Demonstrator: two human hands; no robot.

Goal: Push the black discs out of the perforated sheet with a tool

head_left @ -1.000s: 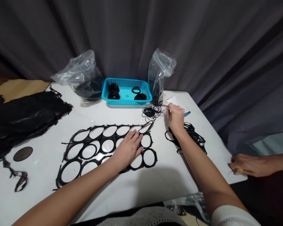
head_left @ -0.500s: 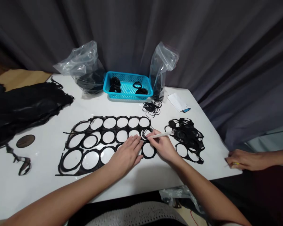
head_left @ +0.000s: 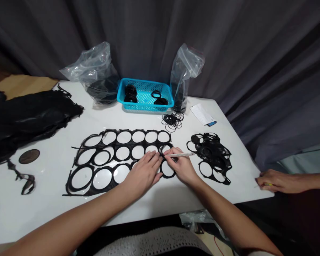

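Over the worktop [head_left: 245, 177] centre, the left hand [head_left: 142, 172] lies open and flat, pressing the black rubber sheet [head_left: 131, 137]. The right hand [head_left: 181, 167] pinches a white pick [head_left: 179, 154], its tip at a thin ring [head_left: 165, 149] seated in a cut-out. The sheet appears thin, soft and limp, so it is best held by the webs between holes. Loose rings [head_left: 172, 121] lie beyond, a scrap tangle [head_left: 210, 151] to the right, and a teal basket [head_left: 145, 111] behind. A co-worker's hand [head_left: 278, 181] rests at the worktop edge.
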